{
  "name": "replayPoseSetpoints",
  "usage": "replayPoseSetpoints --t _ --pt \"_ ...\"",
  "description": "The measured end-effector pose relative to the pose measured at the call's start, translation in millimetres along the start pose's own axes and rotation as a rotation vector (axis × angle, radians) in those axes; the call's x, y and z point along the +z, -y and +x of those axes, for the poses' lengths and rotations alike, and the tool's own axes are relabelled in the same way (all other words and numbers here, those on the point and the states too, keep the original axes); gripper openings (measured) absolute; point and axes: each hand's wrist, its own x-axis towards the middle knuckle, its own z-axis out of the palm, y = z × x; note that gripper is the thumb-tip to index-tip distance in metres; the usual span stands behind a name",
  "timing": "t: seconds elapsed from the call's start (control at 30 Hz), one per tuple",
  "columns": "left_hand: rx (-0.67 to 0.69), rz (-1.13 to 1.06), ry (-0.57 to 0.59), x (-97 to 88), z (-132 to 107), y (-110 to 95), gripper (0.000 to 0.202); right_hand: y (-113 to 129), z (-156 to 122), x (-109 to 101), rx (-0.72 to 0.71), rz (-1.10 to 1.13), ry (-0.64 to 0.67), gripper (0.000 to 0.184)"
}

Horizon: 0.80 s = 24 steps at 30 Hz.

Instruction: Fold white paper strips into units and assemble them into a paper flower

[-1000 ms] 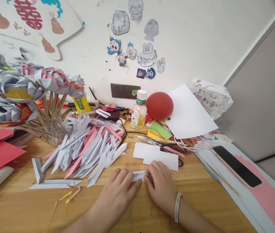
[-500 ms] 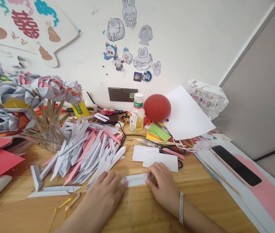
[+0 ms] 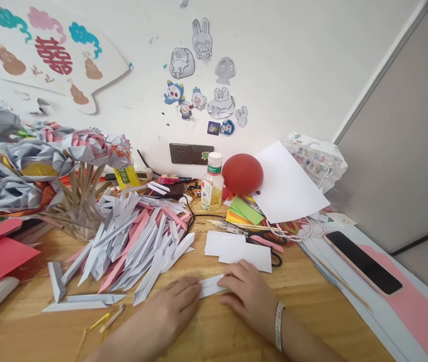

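A small white folded paper strip (image 3: 210, 286) lies on the wooden table in front of me. My left hand (image 3: 181, 304) covers its left end, fingers together and pressed on the paper; the thumb is hidden. At the other end my right hand (image 3: 249, 291) has its curled fingers and thumb closed around the strip's edge. A bracelet circles the right wrist. Just beyond the strip sit flat white paper rectangles (image 3: 246, 256), partly overlapping. Left of my hands spreads a large heap of folded white and pink paper strips (image 3: 142, 236).
Paper flowers (image 3: 44, 156) on sticks stand in a clear container at left. Scissors (image 3: 232, 227), a bottle (image 3: 212, 186), a red balloon (image 3: 243, 174) and a white sheet (image 3: 289, 186) are behind. A phone (image 3: 364, 261) lies at right, red paper (image 3: 4, 261) at left.
The strip showed raised folded edges before; now it looks flatter and narrower. My left hand has moved right over its end, its fingers straighter. The view has tilted up slightly.
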Motion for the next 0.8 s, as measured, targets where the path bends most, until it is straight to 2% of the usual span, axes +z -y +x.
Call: replayPoseSetpoints --t 0.1,0.23,0.33,0.5,0.67,0.8 --pt "0.047 0.03 -0.106 -3.0 9 -4 0.034 0 2 8 -0.146 -0.169 -0.049 0.003" --pt "-0.007 -0.005 -0.162 2.2 13 -6 0.033 -1 4 16 -0.218 -0.272 -0.121 0.018" --pt "-0.105 -0.077 -0.116 7.9 11 -9 0.027 1 4 16 -0.173 -0.21 -0.11 0.021" --pt "-0.388 -0.236 -0.012 11.8 9 -14 0.022 8 5 11 0.014 -0.093 -0.025 0.008" --pt "-0.645 -0.276 0.089 9.9 16 -14 0.018 10 4 18 0.099 -0.201 -0.01 0.014" --pt "-0.703 -0.177 0.154 6.0 22 -12 0.016 10 3 19 0.056 -0.3 0.002 0.013"
